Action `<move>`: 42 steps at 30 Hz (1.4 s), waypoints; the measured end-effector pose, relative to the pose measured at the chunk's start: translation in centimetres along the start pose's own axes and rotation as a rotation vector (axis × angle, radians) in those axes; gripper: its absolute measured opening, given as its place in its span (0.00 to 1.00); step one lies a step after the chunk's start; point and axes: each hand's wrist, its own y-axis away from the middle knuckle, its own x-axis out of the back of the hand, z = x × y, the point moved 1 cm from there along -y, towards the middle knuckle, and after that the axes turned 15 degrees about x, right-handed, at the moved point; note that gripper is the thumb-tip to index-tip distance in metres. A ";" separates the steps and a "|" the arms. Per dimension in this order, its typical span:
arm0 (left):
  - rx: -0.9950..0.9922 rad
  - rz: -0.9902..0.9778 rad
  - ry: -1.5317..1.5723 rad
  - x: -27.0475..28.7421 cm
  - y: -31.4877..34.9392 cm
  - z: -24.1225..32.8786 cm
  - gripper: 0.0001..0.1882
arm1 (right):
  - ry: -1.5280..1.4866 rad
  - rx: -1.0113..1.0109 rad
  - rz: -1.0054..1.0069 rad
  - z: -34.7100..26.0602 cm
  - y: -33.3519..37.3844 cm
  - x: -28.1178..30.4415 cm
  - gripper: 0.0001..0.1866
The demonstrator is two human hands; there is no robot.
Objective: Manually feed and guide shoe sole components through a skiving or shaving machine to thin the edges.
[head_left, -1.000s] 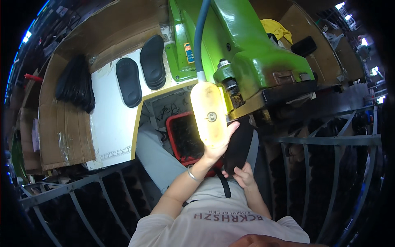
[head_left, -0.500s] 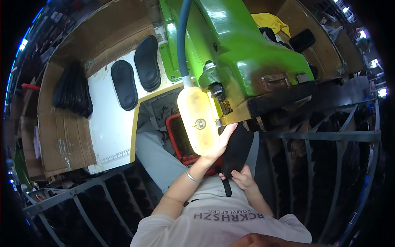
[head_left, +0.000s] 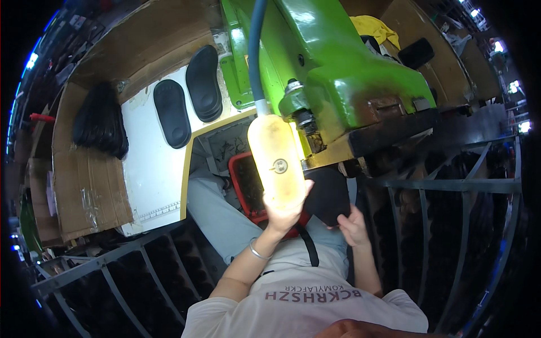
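Head view: left hand (head_left: 284, 211) had stayed clamped on the yellowish lamp housing (head_left: 277, 160) below the green machine (head_left: 344, 73), while the view drew closer. Right hand (head_left: 352, 225), right of it, pinched the black sole (head_left: 327, 194).

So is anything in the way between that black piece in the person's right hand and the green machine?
Partly. The yellowish guard, which the left hand touches, hangs beside the black piece held by the right hand. Between the piece and the green machine above it, nothing visible intervenes.
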 end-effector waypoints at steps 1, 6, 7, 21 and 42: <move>-0.006 0.005 0.007 -0.7 -0.7 0.0 0.10 | -0.076 -0.029 -0.035 1.8 0.1 0.7 0.17; -0.149 0.098 -0.178 -1.6 -2.3 0.2 0.05 | -0.173 -0.017 0.053 1.2 1.5 -1.1 0.19; -0.111 0.071 -0.188 -1.2 -2.0 -0.2 0.05 | -0.110 0.032 0.089 0.2 1.8 -1.2 0.20; -0.001 0.028 0.011 3.7 0.4 2.3 0.16 | 0.239 0.357 -0.010 -10.9 -9.4 -4.0 0.11; -0.010 0.080 0.214 0.6 -0.9 -0.5 0.10 | 0.258 0.446 0.285 -10.9 -5.5 -3.1 0.09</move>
